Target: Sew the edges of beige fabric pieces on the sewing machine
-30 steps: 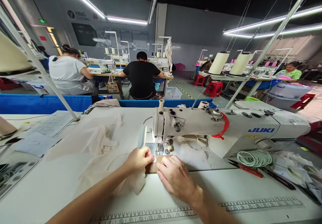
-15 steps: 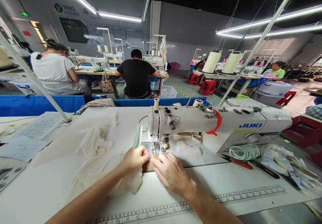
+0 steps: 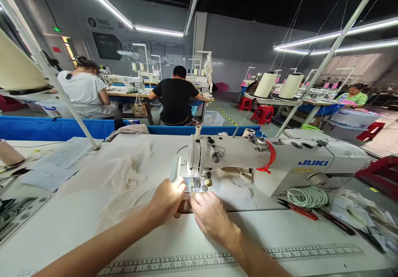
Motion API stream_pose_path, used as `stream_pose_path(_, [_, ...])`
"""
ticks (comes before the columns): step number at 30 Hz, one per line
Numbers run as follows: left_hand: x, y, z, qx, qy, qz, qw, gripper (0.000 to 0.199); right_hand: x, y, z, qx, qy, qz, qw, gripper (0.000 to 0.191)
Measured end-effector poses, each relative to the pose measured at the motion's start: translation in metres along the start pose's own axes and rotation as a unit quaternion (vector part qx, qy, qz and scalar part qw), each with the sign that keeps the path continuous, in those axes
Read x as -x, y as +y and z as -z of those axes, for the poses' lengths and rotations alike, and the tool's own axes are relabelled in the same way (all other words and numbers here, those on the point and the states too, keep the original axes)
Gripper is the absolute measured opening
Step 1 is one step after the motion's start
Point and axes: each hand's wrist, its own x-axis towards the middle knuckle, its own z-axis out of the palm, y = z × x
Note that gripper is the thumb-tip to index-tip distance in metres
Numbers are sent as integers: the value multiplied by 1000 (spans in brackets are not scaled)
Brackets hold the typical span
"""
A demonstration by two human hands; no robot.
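A white sewing machine (image 3: pixel 236 154) stands on the white table, its needle area lit by a small lamp. Just left of the needle is my left hand (image 3: pixel 169 196), its fingers pinched together; what lies between them is too small to make out. My right hand (image 3: pixel 209 210) rests right of the needle, fingers bent and close together at the edge of a brown piece (image 3: pixel 185 206), with its fingertips hiding part of it. Sheer cream fabric (image 3: pixel 124 202) spreads over the table to the left, partly behind my left forearm.
Red-handled snips (image 3: pixel 300 210), a coil of pale green cord (image 3: pixel 307 197) and fabric scraps (image 3: pixel 357 215) lie at the right. A printed ruler scale (image 3: pixel 186 264) runs along the front. Papers (image 3: pixel 49 175) lie at the left. Two people sit at machines beyond a blue partition.
The view has shifted, so the scene sits a little right and lower. My left hand has turned more closed, and the cream fabric end that hung below it no longer shows there.
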Motion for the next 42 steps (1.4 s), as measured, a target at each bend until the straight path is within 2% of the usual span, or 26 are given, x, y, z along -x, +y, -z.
stream_pose_path(1, [6,3,-6,-9,58,-69,996,25,0,0,-1,-2,2,1,1000,10])
stream_pose_path(3, [16,6,-20,-4,179,-182,967,26,1,-1,-2,-8,10,1,1000,11])
stream_pose_path(4, [20,8,-27,-1,221,-209,953,27,1,-1,-3,-8,12,0,1000,12])
stream_pose_path(5, [23,8,-32,0,240,-214,947,28,1,-1,-3,-6,11,1,1000,13])
stream_pose_path(9, [28,10,-41,16,234,-185,954,25,1,-3,-3,-9,17,-3,1000,16])
stream_pose_path(15, [29,15,-40,-45,255,-192,947,27,1,4,4,-50,22,-27,998,9])
stream_pose_path(20, [21,15,-47,-133,207,-172,954,30,2,22,6,-24,29,-96,995,14])
stream_pose_path(26, [5,9,-51,-105,185,-139,967,31,5,30,1,-11,7,-120,993,18])
stream_pose_path(31, [0,7,-54,-102,186,-144,967,34,5,30,2,-6,23,-123,992,17])
stream_pose_path(37, [0,6,-52,-97,197,-155,963,34,5,29,1,-12,8,-133,991,16])
stream_pose_path(39, [0,6,-51,-97,207,-160,960,33,5,29,0,-6,3,-137,991,19])
stream_pose_path(42, [0,3,-51,-90,209,-175,958,31,5,31,-4,-24,-23,-177,984,29])
